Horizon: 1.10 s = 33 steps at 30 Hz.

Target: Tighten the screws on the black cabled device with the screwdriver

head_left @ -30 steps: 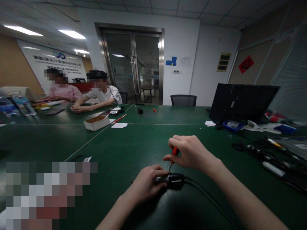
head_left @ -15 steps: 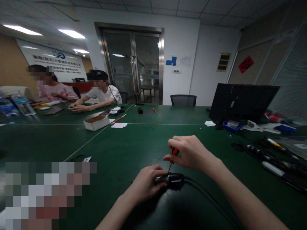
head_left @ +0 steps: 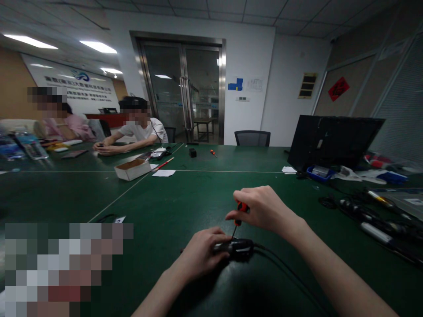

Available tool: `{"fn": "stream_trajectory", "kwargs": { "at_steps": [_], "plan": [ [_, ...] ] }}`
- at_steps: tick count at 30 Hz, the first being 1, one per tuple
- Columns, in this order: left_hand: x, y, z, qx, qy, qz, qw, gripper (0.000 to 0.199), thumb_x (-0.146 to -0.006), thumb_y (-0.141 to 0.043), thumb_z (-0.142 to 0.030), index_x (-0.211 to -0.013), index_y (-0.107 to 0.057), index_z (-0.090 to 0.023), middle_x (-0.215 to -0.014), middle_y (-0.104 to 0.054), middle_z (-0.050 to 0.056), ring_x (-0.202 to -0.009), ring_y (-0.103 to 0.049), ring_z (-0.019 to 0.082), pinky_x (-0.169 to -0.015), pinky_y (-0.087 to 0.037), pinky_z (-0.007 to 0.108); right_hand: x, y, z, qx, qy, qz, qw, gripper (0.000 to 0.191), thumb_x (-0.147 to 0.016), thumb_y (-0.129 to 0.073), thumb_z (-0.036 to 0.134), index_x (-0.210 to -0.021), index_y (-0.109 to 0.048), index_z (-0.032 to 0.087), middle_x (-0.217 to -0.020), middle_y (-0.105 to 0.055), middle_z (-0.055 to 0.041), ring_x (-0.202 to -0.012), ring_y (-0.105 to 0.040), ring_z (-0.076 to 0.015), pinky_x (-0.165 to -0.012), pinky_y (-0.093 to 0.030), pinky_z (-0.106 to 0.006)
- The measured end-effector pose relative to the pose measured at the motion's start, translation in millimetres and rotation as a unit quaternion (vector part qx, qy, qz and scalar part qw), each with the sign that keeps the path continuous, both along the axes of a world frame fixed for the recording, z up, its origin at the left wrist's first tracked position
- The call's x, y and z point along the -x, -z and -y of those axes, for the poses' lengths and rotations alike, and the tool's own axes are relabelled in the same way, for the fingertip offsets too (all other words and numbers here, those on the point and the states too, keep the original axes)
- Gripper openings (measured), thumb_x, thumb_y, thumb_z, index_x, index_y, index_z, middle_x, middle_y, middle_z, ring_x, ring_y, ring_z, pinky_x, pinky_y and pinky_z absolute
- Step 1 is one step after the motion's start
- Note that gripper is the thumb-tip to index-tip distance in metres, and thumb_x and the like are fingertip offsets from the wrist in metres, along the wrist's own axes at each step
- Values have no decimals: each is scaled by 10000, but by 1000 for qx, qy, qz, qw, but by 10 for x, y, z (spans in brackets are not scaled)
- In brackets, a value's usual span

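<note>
My right hand [head_left: 256, 204] is closed round the red and black handle of a screwdriver [head_left: 241, 210], held nearly upright. The screwdriver's thin shaft slants down, its tip meeting a black corded device [head_left: 242, 249] on the table. My left hand [head_left: 208, 248] lies over the device's left part, thumb and fingers gripping it against the tabletop. That part is mostly hidden under my palm. From the device's right end a black cable [head_left: 280, 264] curves toward the table's near edge. What the screwdriver tip sits in is too small to make out.
On the green table [head_left: 185, 198] stand a white open box [head_left: 134, 171], a small black block [head_left: 192, 152] and another screwdriver [head_left: 213, 152]. At right are a monitor [head_left: 333, 141], a blue tray [head_left: 320, 173] and several corded tools [head_left: 376, 231]. Two people sit at the far left.
My right hand and the screwdriver handle have shifted and turned very slightly. The left hand and the device stay put. At far left, the person in pink has raised a hand toward the head.
</note>
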State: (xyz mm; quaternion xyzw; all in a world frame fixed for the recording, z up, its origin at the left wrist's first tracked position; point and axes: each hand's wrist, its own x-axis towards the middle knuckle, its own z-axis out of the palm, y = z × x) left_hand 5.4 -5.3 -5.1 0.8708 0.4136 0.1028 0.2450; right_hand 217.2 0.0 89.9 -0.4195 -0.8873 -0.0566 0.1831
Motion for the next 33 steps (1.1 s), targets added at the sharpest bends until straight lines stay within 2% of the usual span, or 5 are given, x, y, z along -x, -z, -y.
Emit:
{"fn": "stream_trajectory", "kwargs": {
  "at_steps": [3, 7, 15, 24, 33],
  "plan": [
    [-8, -13, 6, 0, 0, 0, 1000, 330, -879, -628, -223, -1194, -716, -267, -1188, -672, 51, -1046, -632, 236, -884, -479, 302, -29, -30, 51, 48, -57, -42, 996, 162, -853, -695, 268, -914, -569, 188, -876, -638, -19, -713, -540, -129, -611, -325, -253],
    [-16, -23, 3, -1, 1, 1, 1000, 312, -879, -627, -212, -1170, -728, -262, -1176, -674, 55, -1038, -636, 236, -879, -477, 295, -32, -32, 72, 102, -79, -76, 989, 213, -824, -621, 98, -1001, -546, 190, -900, -642, -15, -741, -553, -124, -644, -366, -245],
    [-16, -2, -10, 3, -1, 4, 1000, 331, -879, -637, -216, -1198, -716, -256, -1194, -677, 59, -1057, -638, 242, -919, -480, 315, 26, -13, 2, 18, 6, 8, 1000, 337, -864, -712, 490, -809, -551, 199, -718, -632, -2, -636, -552, -139, -562, -217, -260],
    [-17, -27, -4, -1, 0, 2, 1000, 303, -872, -629, -223, -1155, -734, -256, -1179, -679, 54, -1042, -636, 236, -886, -483, 301, -11, -2, 60, 82, -54, -64, 993, 240, -846, -649, 138, -1037, -517, 201, -865, -645, -4, -695, -555, -124, -597, -338, -238],
    [-1, 10, -10, -1, 2, 4, 1000, 346, -884, -620, -242, -1218, -708, -262, -1174, -679, 59, -1030, -633, 236, -878, -485, 307, 34, 23, 6, -12, 8, 5, 1000, 317, -892, -673, 484, -871, -540, 197, -795, -638, -18, -660, -554, -144, -555, -223, -263]
  ]
}}
